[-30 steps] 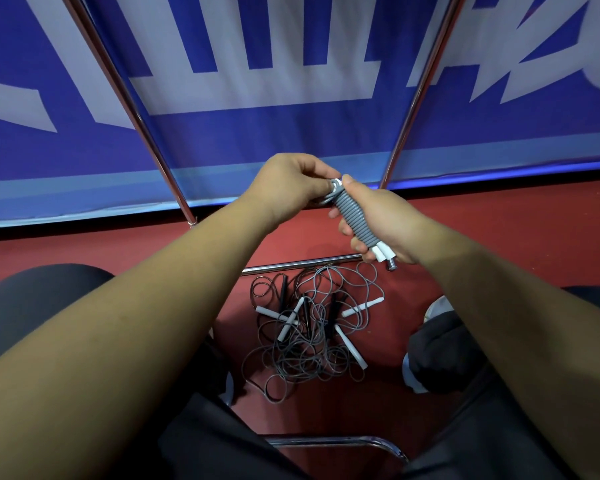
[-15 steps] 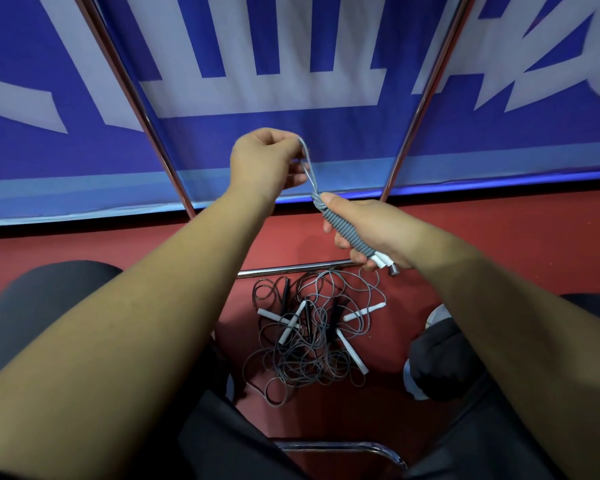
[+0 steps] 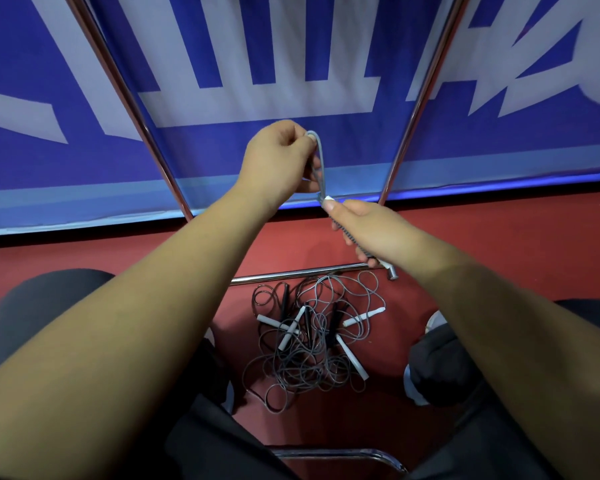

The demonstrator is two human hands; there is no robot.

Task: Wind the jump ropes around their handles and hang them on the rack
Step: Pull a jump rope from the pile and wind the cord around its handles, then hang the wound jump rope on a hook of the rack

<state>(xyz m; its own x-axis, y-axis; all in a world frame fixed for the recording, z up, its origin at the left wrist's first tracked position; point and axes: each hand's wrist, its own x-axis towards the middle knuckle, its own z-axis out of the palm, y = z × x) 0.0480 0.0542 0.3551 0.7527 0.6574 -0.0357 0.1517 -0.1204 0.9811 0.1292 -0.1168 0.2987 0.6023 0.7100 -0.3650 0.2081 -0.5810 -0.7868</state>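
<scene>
The right hand [image 3: 371,230] grips the wound jump rope [image 3: 347,237], fingers curled round it; the palm covers most of the winding. The left hand [image 3: 278,161] pinches the free loop [image 3: 321,161], fingertips partly hidden. Loose ropes [image 3: 312,341] lie tangled on the floor [image 3: 499,244]. The rack [image 3: 127,98] is cut off at the top.

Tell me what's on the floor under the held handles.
A tangled pile of grey ropes with white handles and black handles, on the red floor by the rack's bottom bar. Overlapping loops hide how many ropes there are.
</scene>
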